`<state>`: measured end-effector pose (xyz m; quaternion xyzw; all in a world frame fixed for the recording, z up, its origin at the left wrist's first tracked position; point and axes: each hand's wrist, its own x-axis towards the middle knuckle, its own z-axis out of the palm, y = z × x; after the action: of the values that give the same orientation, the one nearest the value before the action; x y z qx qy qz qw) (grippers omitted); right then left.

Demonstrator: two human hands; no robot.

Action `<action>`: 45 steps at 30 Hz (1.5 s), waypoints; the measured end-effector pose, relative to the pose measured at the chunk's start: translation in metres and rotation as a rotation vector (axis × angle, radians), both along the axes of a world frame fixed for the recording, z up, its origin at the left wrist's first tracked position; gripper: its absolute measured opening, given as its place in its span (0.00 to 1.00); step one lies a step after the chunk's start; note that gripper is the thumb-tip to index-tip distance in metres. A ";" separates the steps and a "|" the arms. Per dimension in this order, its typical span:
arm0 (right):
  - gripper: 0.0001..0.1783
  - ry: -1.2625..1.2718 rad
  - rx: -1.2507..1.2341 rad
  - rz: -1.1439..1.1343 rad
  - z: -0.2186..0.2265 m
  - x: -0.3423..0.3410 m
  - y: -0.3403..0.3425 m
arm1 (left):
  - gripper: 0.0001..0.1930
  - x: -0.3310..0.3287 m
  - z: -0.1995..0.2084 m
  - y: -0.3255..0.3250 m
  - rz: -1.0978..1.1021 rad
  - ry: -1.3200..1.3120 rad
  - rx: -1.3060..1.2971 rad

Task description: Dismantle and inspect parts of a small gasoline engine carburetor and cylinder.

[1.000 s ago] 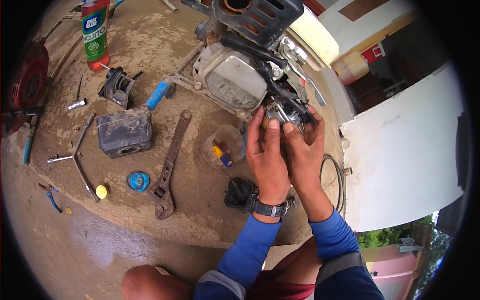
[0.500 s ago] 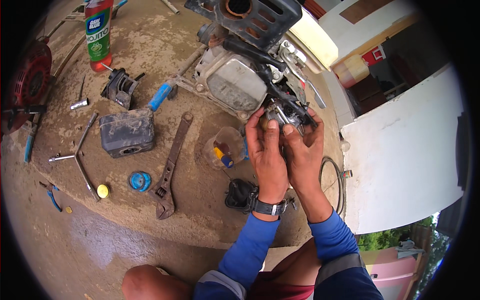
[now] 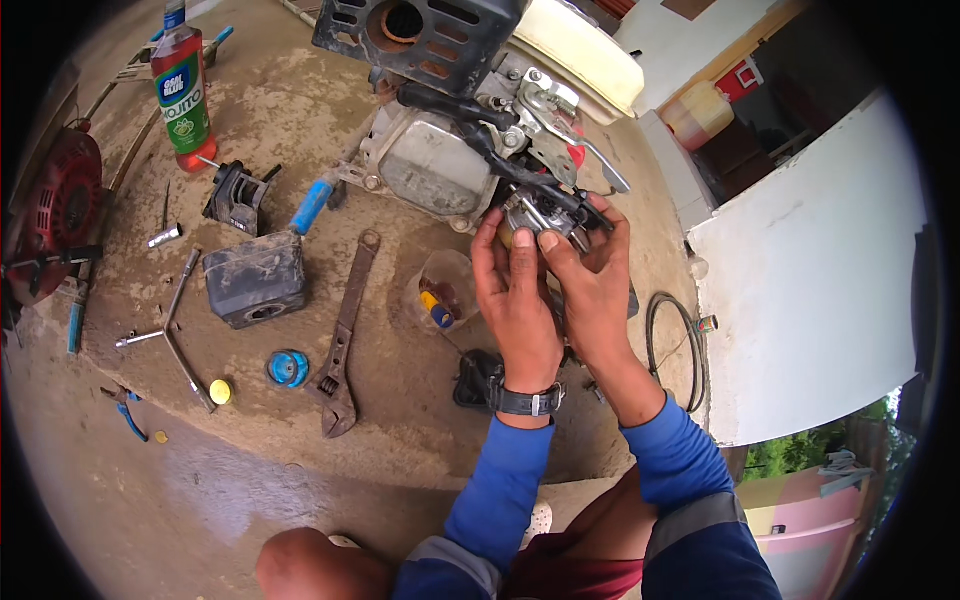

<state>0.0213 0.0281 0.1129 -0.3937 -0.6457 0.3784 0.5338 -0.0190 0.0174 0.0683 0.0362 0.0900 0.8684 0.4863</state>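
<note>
Both hands are closed around a small silver metal carburetor (image 3: 537, 217) at the side of a small engine (image 3: 430, 165). My left hand (image 3: 522, 315), with a black watch (image 3: 528, 402) on its wrist, grips the carburetor's left side with its thumb on the near face. My right hand (image 3: 598, 305) holds the right side, thumb beside the other thumb. Fingers hide much of the part, and I cannot tell whether it touches the engine. A black hose (image 3: 490, 150) runs just above it. A bent metal lever (image 3: 585, 150) sits beyond my right hand.
Left of my hands stands a clear plastic container (image 3: 458, 275) with a yellow-and-blue handle inside. Farther left lie a rusty adjustable wrench (image 3: 345, 330), a blue cap (image 3: 287, 368), a black box (image 3: 255, 280), a Y-shaped socket wrench (image 3: 168, 332) and a bottle (image 3: 182, 95). A white panel (image 3: 800, 280) stands right.
The view has shifted, so the engine and hands appear slightly farther left. Both hands keep hold of the carburetor, which shows a little more between the fingers.
</note>
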 end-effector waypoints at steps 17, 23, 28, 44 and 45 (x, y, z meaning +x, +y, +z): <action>0.14 -0.124 0.736 0.000 0.127 0.018 0.014 | 0.23 -0.009 -0.009 0.009 0.095 0.199 0.096; 0.15 -0.422 0.568 0.167 0.139 0.049 0.019 | 0.21 -0.013 -0.012 0.006 0.104 0.325 0.065; 0.15 -0.616 0.502 0.212 0.134 0.085 0.062 | 0.17 -0.021 -0.011 0.003 0.095 0.409 0.039; 0.27 -0.876 0.246 0.459 0.114 0.093 0.114 | 0.16 -0.032 0.038 -0.044 0.712 1.126 -0.304; 0.27 -0.874 0.141 0.474 0.115 0.094 0.117 | 0.15 -0.029 0.053 -0.047 0.743 1.179 -0.266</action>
<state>0.1157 0.1454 0.2280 -0.3208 -0.9045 0.2447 0.1381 -0.0485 -0.0293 0.1210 0.4075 0.4498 0.7943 0.0285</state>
